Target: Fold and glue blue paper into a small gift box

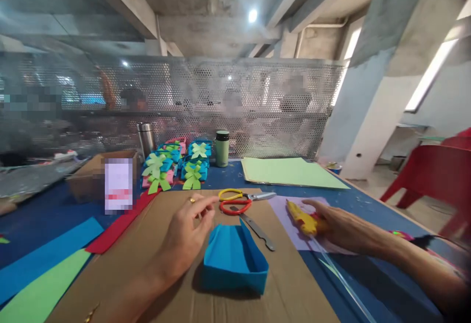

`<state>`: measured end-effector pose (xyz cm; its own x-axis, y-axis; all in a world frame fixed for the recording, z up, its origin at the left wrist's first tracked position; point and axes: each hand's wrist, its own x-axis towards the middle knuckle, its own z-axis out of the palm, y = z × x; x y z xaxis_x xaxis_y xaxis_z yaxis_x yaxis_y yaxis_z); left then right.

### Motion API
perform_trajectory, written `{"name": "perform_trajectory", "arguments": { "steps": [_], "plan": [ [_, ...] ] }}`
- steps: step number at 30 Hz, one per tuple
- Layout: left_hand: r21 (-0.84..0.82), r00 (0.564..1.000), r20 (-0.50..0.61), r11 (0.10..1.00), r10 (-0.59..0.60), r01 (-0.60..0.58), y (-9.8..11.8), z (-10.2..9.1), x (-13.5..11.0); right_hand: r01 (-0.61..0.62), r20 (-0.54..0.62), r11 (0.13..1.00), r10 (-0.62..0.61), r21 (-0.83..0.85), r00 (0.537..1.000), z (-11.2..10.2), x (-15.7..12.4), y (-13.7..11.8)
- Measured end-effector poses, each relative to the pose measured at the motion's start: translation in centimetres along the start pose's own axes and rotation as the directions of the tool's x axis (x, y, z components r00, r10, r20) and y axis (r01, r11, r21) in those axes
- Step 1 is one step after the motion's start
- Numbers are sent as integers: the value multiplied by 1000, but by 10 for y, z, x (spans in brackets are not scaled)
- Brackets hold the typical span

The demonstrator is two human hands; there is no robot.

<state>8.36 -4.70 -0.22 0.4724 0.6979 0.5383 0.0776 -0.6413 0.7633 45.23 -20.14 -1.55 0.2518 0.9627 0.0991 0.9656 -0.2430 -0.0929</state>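
Observation:
My left hand (189,227) is above the cardboard sheet (154,254), its fingers half bent and apart, with nothing visible in it. Its index fingertip comes close to the scissors (235,208), which have one yellow and one red handle loop; I cannot tell whether they touch. Just right of that hand stands a folded blue paper box (235,281), open at the top. A flat metal blade (259,232) lies behind the box. My right hand (327,220) is closed round a yellow glue gun (300,219) with a clear glue stick (340,279) trailing from its back, over a lilac sheet (277,210).
Finished paper boxes with green bows (193,166) stand at the back, between a steel flask (146,139) and a green bottle (222,149). Light green sheets (290,172) lie back right. Blue (55,249), green (51,288) and red (121,225) strips lie left, near a cardboard carton (86,181).

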Motion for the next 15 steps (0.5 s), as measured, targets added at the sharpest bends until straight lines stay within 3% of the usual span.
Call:
{"name": "perform_trajectory", "arguments": {
  "steps": [2, 5, 7, 10, 15],
  "plan": [
    [-33, 1000, 9, 999, -7, 7, 3, -1, -1, 31, 31, 999, -30, -13, 999, -8, 2, 5],
    [-70, 998, 24, 996, -62, 63, 4, -2, -1, 96, -43, 993, -99, -66, 994, -28, 3, -5],
    [-97, 990, 50, 986, -134, 138, 2, -2, -1, 148, -144, 987, -156, -62, 977, -44, 3, -25],
    [-150, 969, 92, 959, -230, 242, -4, 0, 1, 301, -148, 954, -296, 11, 944, -62, 5, -64],
    [-208, 959, 149, 940, -241, 269, -16, 8, 1, 473, -228, 878, -447, 76, 865, -49, 2, -112]
  ]
}}
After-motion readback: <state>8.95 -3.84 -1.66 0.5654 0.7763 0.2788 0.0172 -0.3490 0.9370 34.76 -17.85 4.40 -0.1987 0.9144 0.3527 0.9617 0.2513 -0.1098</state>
